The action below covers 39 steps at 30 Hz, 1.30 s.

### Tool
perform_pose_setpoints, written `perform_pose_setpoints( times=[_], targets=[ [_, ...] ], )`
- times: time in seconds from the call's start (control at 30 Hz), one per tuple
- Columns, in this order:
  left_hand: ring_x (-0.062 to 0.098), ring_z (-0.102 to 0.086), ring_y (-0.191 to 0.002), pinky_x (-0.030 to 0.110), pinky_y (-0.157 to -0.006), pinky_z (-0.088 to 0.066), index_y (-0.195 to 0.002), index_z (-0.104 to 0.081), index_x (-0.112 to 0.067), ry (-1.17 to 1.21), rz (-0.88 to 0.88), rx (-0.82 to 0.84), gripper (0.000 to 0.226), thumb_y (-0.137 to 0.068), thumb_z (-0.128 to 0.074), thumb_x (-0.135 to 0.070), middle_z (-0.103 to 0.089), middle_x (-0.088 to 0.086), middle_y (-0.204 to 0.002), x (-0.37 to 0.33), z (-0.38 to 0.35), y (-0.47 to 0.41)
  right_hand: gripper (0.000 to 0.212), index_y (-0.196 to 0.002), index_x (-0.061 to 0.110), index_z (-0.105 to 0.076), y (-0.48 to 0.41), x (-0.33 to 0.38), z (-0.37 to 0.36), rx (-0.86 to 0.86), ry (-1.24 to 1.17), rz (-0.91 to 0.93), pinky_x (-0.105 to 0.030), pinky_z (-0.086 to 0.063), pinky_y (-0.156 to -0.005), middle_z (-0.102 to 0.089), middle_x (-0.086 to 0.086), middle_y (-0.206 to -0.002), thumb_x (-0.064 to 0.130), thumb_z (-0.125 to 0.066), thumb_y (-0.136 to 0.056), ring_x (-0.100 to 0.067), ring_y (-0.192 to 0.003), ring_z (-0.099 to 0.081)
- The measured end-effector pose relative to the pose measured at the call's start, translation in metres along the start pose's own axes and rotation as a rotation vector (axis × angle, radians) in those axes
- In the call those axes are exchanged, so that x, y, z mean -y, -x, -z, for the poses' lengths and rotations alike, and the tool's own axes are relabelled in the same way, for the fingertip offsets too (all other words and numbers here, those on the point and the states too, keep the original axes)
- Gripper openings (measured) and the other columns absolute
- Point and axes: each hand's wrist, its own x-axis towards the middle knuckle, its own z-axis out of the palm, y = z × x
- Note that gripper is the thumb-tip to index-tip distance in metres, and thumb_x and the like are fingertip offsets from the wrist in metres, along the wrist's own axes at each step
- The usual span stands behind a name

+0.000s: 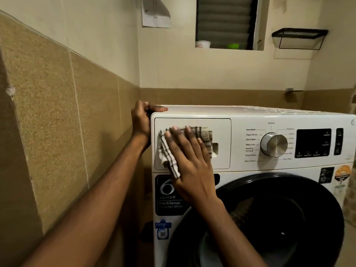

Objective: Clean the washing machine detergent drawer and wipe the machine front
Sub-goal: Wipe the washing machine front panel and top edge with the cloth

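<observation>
— Head view: what are the hands doing?
— Right hand (189, 166), fingers straight, presses the checked cloth (169, 157) on the closed detergent drawer (221, 128). Left hand (141, 120), at eleven o'clock, grips the top corner of the washing machine (240, 170). Dial (274, 144) at three o'clock.

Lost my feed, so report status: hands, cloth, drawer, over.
Left hand grips top corner of machine. Right hand flat, pressing cloth on shut drawer front. Nothing in the way.
</observation>
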Motion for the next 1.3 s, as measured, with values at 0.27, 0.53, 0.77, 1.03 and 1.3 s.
perform_pose_setpoints(
  times=[0.27, 0.53, 0.77, 1.03, 1.3],
  targets=[
    [0.038, -0.062, -0.088, 0.042, -0.093, -0.048, -0.041, -0.064, -0.015, -0.023, -0.003, -0.017, 0.066, -0.095, -0.025, -0.02, -0.07, 0.009, -0.06, -0.001, 0.0, 0.001, 0.057, -0.135, 0.011, -0.058, 0.032, -0.011, -0.001, -0.198, 0.063, -0.258, -0.043, -0.027, -0.115, -0.058, -0.008, -0.136, 0.016, -0.052, -0.078, -0.026, -0.137, -0.037],
    [0.037, -0.06, -0.092, 0.047, -0.098, -0.048, -0.042, -0.065, -0.015, -0.032, 0.007, -0.019, 0.065, -0.094, -0.027, -0.022, -0.07, 0.01, -0.063, 0.0, 0.0, -0.001, 0.07, -0.132, 0.012, -0.06, 0.016, 0.025, -0.005, -0.096, 0.005, -0.273, -0.038, -0.03, -0.109, -0.062, -0.006, -0.132, 0.013, -0.048, -0.063, -0.026, -0.129, -0.051],
    [0.039, -0.061, -0.091, 0.049, -0.096, -0.049, -0.044, -0.063, -0.013, -0.026, 0.008, -0.021, 0.06, -0.092, -0.028, -0.023, -0.07, 0.012, -0.065, 0.004, 0.002, -0.003, 0.066, -0.128, 0.01, -0.061, 0.018, 0.016, 0.008, -0.099, 0.098, -0.428, -0.04, -0.034, -0.109, -0.063, -0.008, -0.13, 0.017, -0.053, -0.063, -0.03, -0.126, -0.053],
    [0.037, -0.063, -0.088, 0.05, -0.099, -0.048, -0.044, -0.062, -0.013, 0.0, 0.01, -0.012, 0.061, -0.093, -0.027, -0.021, -0.069, 0.012, -0.062, 0.003, 0.002, -0.003, 0.05, -0.122, 0.016, -0.065, 0.016, -0.009, 0.014, -0.067, -0.132, -0.237, -0.035, -0.037, -0.107, -0.066, -0.001, -0.124, 0.022, -0.049, -0.075, -0.021, -0.118, -0.058],
    [0.033, -0.063, -0.084, 0.043, -0.09, -0.05, -0.043, -0.063, -0.014, -0.005, 0.001, -0.013, 0.062, -0.093, -0.027, -0.022, -0.069, 0.009, -0.06, 0.0, 0.0, -0.001, 0.05, -0.126, 0.012, -0.062, 0.013, 0.019, 0.001, -0.094, -0.005, -0.339, -0.04, -0.035, -0.11, -0.063, -0.007, -0.129, 0.028, -0.045, -0.082, -0.026, -0.126, -0.054]
  ],
)
